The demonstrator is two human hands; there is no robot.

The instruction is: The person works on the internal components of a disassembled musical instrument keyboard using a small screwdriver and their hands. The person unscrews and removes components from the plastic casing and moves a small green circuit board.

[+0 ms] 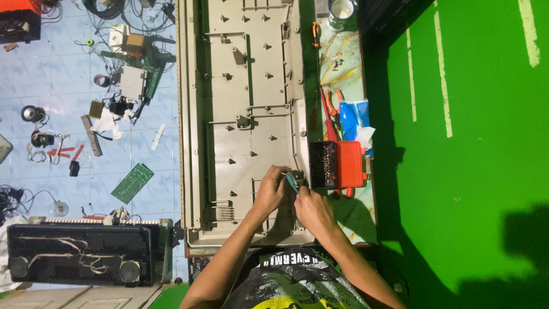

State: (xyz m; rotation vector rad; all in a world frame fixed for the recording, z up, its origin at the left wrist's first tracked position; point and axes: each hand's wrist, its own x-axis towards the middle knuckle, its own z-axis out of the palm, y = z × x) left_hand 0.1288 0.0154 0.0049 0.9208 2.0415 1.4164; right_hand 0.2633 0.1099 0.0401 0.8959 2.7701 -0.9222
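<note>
A long beige plastic casing (240,86) lies open side up, showing ribs and screw posts. My left hand (269,191) rests on its near right part, fingers pinched by a small grey fitting (297,176) at the casing's edge. My right hand (311,209) holds a teal-handled tool (292,183) whose tip points at that fitting. The two hands almost touch.
An open orange box (338,165) with small parts sits right of the casing. Orange pliers (330,111), a blue packet (354,117) and a cup (342,11) lie further along the bench. On the tiled floor left: a green circuit board (132,183), wires, loose electronics, a black keyboard unit (86,254).
</note>
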